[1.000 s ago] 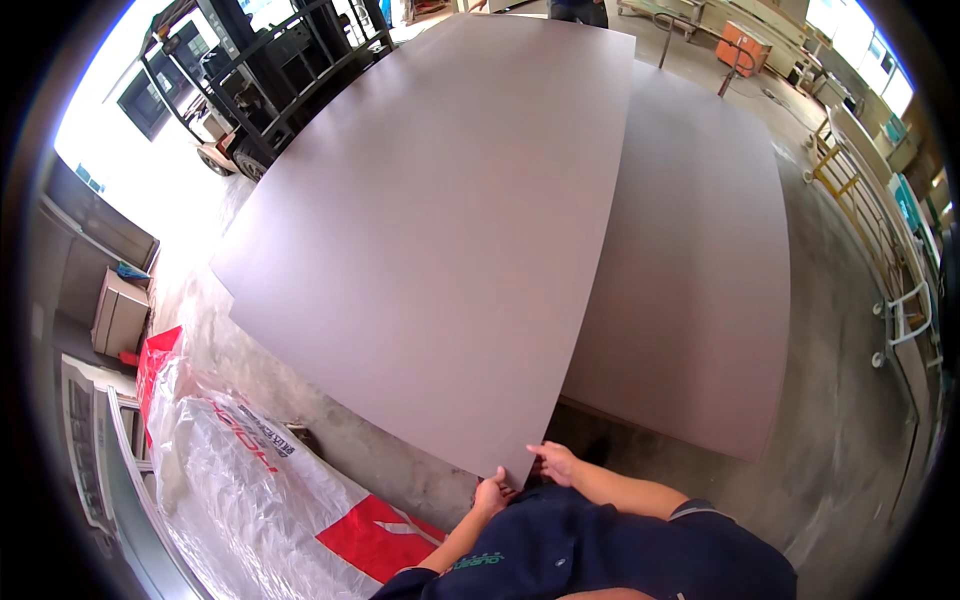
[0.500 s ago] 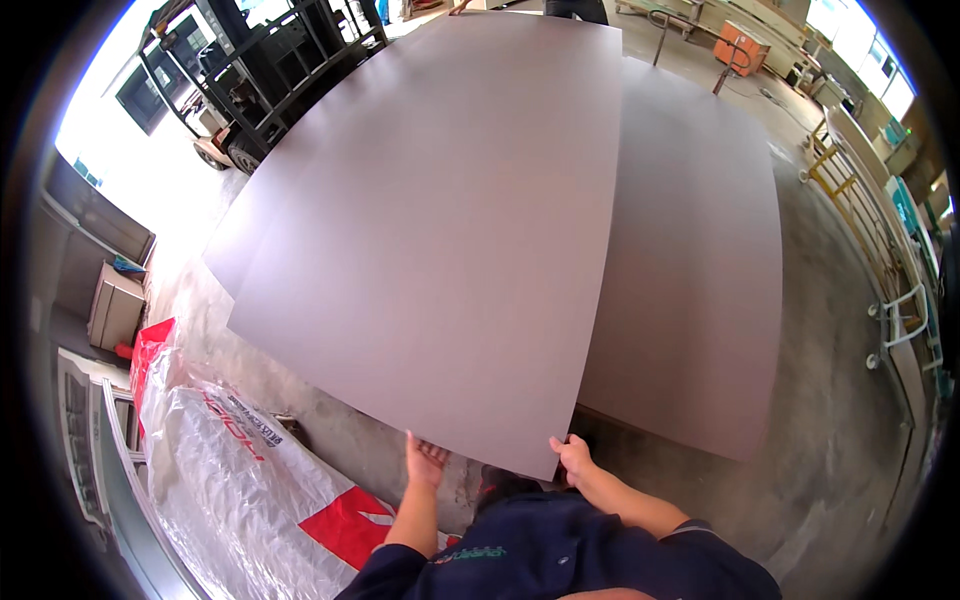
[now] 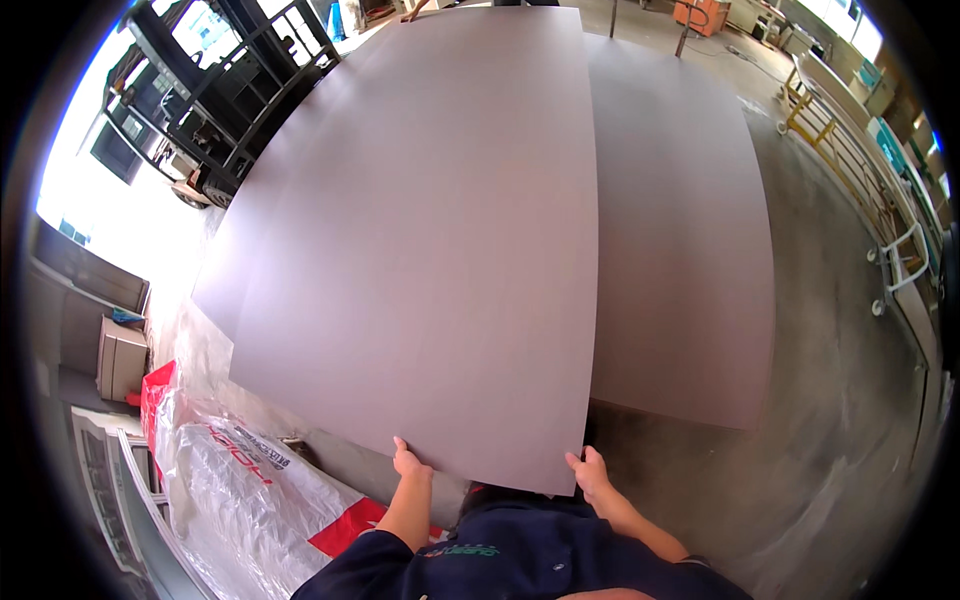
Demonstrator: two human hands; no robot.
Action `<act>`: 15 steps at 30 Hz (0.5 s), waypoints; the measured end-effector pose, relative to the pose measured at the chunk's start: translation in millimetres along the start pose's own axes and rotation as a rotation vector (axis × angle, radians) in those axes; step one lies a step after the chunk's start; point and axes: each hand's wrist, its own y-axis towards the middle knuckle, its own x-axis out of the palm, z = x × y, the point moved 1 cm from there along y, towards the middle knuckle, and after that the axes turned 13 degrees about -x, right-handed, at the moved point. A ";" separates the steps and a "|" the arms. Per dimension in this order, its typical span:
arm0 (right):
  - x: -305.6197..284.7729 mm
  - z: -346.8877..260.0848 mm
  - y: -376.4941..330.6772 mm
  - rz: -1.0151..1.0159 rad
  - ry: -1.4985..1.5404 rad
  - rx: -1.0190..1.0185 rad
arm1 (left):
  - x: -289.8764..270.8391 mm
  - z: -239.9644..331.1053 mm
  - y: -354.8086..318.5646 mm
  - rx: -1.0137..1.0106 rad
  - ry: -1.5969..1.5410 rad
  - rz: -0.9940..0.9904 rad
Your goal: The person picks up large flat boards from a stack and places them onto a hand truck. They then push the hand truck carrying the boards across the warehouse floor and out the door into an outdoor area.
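A large flat greyish-mauve panel [image 3: 430, 250] stretches away from me. My left hand [image 3: 412, 464] is closed on its near edge, thumb on top and fingers hidden underneath. At the near right corner, my right hand [image 3: 594, 474] grips the side edge, its thumb toward the top face. A second panel [image 3: 685, 240] of the same colour lies lower, showing beyond the held panel's right edge. More of a lower sheet [image 3: 215, 300] shows at the left. At the far edge a person's hand [image 3: 418, 12] touches the panel; the rest of that person is mostly cut off.
Crumpled clear plastic wrapping [image 3: 235, 490] with red patches lies on the floor to my left. A forklift [image 3: 205, 105] stands at the far left. Along the right side are a yellow-framed trolley [image 3: 835, 135] and a white-handled cart [image 3: 905, 258]. An orange box [image 3: 703, 15] is at the back.
The held panel has shifted slightly left over the lower one, its near edge closer to me. My left thumb now lies on top of the panel, and both hands have moved slightly nearer.
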 end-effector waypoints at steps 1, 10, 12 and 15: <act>-3.5 0.4 -8.5 -0.005 -0.027 -0.004 | -5.1 -3.5 -0.7 -0.014 0.008 -0.034; -63.5 53.8 -65.6 0.193 0.064 -0.057 | -40.4 -56.7 -48.8 -0.251 -0.004 -0.174; -83.9 64.5 -72.9 0.245 0.121 -0.086 | -41.0 -68.4 -72.6 -0.342 0.061 -0.168; -108.0 56.0 -94.6 0.264 0.125 -0.058 | -80.6 -87.3 -70.5 -0.392 0.110 -0.206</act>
